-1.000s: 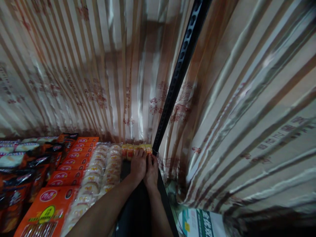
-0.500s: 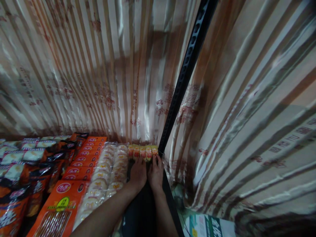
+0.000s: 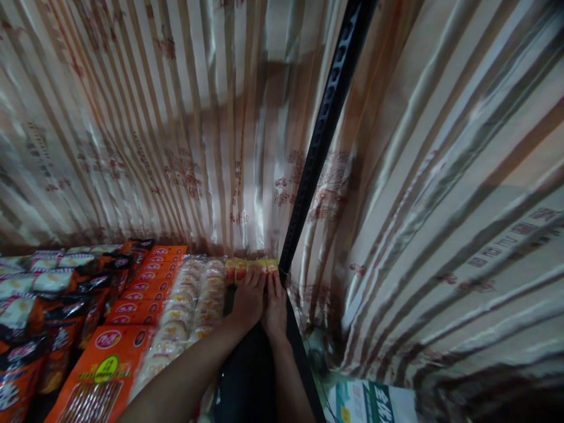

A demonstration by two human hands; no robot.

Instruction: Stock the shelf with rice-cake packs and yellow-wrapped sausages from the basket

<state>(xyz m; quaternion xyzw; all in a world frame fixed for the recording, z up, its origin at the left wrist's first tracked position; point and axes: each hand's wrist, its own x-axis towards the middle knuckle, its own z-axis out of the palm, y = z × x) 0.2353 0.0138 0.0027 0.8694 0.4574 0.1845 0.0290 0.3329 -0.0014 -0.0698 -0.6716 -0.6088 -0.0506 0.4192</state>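
Observation:
At the back corner of a black shelf (image 3: 247,382), a short row of small yellow-and-red packets (image 3: 240,269) stands against the curtain. My left hand (image 3: 248,299) reaches over the row's middle, its fingers stretched out on top of the packets and covering some of them. Close beside it, my right hand (image 3: 275,308) touches the packet at the right end, fingers also extended. Neither hand visibly grips a packet. Just left of the row run two lines of clear-wrapped round pale pastries (image 3: 209,299).
Orange packs (image 3: 99,358) lie overlapped to the left, with black-and-orange snack bags (image 3: 61,341) beyond. A black perforated post (image 3: 315,150) rises at the shelf's right corner. Striped curtain (image 3: 198,117) hangs behind and to the right. A white-and-green package (image 3: 374,402) lies lower right.
My left hand has moved forward and slightly right, its fingers now farther over the packets and nearly against my right hand. The view has shifted slightly.

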